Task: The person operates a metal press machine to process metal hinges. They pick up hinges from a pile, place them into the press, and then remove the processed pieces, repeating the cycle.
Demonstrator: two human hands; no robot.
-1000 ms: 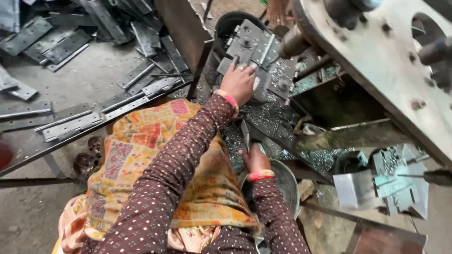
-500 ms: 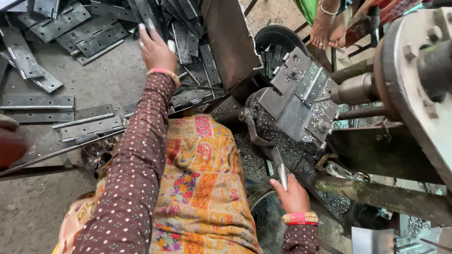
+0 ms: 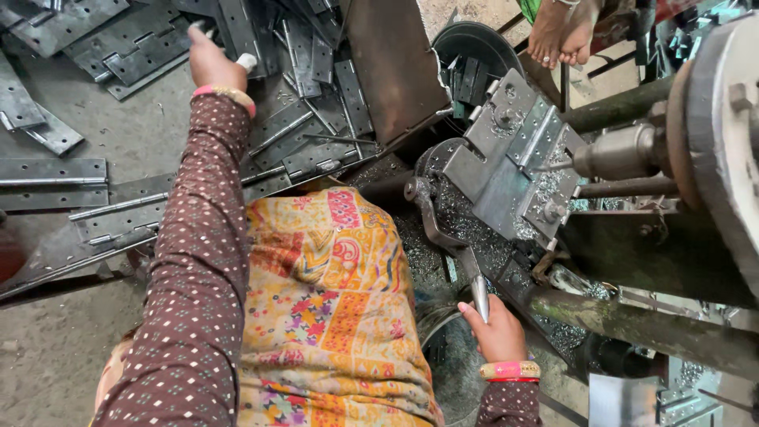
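My left hand (image 3: 210, 63) is stretched out to the far left over a heap of grey steel hinge plates (image 3: 142, 55) on the floor. Its fingers rest on one plate, and the back of the hand hides whether they grip it. My right hand (image 3: 496, 334) is closed around the shiny handle of a dark metal lever (image 3: 443, 237) low at the machine's front. The lever leads up to a grey steel jig (image 3: 506, 158) covered with metal shavings. A drill spindle (image 3: 621, 152) points at the jig from the right.
A brown sheet-metal panel (image 3: 395, 67) leans between the hinge heap and the machine. A black tub (image 3: 474, 39) holding more hinges stands behind the jig. Another person's bare feet (image 3: 563, 32) are at the top. A big flywheel (image 3: 723, 134) is on the right.
My left hand left the jig and swung out to the left, onto the hinge heap on the floor. My right hand stayed low at the lever handle.
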